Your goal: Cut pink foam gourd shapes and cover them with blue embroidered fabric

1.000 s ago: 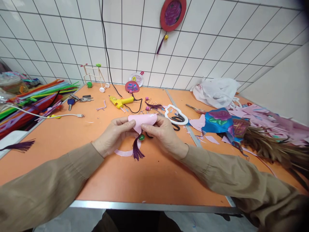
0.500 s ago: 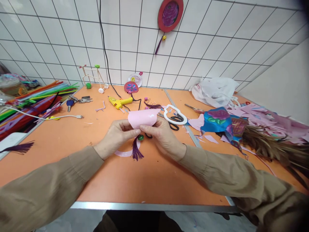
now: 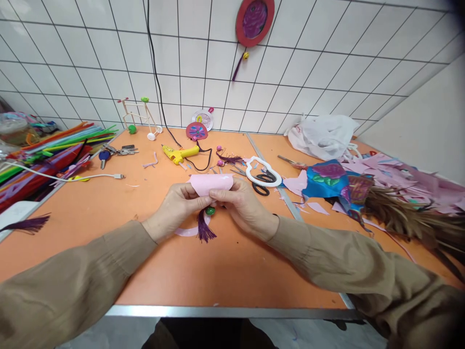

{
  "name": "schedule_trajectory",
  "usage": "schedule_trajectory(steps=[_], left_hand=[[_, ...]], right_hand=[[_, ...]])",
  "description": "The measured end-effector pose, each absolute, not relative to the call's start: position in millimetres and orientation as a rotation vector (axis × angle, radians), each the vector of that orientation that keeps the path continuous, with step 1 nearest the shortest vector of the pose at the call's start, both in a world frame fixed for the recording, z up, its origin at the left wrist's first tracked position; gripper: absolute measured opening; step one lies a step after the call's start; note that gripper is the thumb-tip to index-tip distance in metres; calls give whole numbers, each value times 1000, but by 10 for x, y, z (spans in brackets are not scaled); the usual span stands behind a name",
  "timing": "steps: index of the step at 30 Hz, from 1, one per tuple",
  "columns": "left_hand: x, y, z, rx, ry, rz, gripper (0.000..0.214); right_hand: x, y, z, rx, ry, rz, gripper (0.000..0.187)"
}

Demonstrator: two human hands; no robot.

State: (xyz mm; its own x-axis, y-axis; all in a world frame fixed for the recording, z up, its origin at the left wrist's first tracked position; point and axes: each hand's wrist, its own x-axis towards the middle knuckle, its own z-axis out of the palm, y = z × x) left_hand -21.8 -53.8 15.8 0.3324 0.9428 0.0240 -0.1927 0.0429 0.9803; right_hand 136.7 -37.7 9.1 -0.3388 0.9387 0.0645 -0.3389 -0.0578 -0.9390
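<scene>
A glossy pink sheet (image 3: 212,182), curved over on itself, is pinched between both my hands above the table. My left hand (image 3: 173,204) grips its left end, thumb in front and fingers behind. On the right end, my right hand (image 3: 247,206) holds it the same way, and the two thumbs nearly meet at the lower edge. Just below hangs or lies a dark purple tassel (image 3: 206,230) with a green bead (image 3: 210,211); I cannot tell whether it is joined to the sheet. A pale pink curved strip (image 3: 187,232) lies behind the tassel on the table.
Beyond my hands are a yellow glue gun (image 3: 179,154), black-handled scissors (image 3: 260,189) and a white gourd-shaped frame (image 3: 248,170). Pipe cleaners (image 3: 54,145) and keys (image 3: 105,156) lie left. Blue flowered cloth (image 3: 319,186), pink scraps (image 3: 410,179) and a plastic bag (image 3: 321,135) are on the right.
The pink sheet has been curled over further and lowered slightly, so less of its face shows. Both hands keep their grip and have barely moved.
</scene>
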Motion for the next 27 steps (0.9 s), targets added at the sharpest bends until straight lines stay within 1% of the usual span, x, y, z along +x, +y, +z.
schedule_trajectory(steps=[4, 8, 12, 15, 18, 21, 23, 25, 27], left_hand=[[-235, -527, 149, 1217, 808, 1030, 26], [-248, -515, 134, 1213, 842, 1027, 27], [-238, -517, 125, 1205, 860, 1018, 28], [-229, -526, 130, 1189, 858, 995, 28], [-237, -529, 135, 1169, 865, 991, 26], [-258, -517, 130, 1131, 877, 1026, 23], [-271, -502, 119, 1108, 891, 1051, 23], [-279, -487, 103, 1086, 907, 1069, 22], [-281, -477, 85, 1071, 914, 1079, 22]], right_hand=[[1384, -348, 69, -761, -1197, 1587, 24], [1389, -340, 72, -761, -1237, 1561, 24], [1379, -350, 74, -730, -1291, 1572, 29], [1389, -334, 39, -790, -1308, 1512, 32], [1443, -288, -12, -882, -1287, 1366, 37], [1522, -255, -30, -907, -1286, 1210, 48], [1561, -270, -12, -916, -1339, 1069, 53], [1574, -310, 23, -930, -1436, 849, 50], [1564, -347, 59, -900, -1573, 580, 37]])
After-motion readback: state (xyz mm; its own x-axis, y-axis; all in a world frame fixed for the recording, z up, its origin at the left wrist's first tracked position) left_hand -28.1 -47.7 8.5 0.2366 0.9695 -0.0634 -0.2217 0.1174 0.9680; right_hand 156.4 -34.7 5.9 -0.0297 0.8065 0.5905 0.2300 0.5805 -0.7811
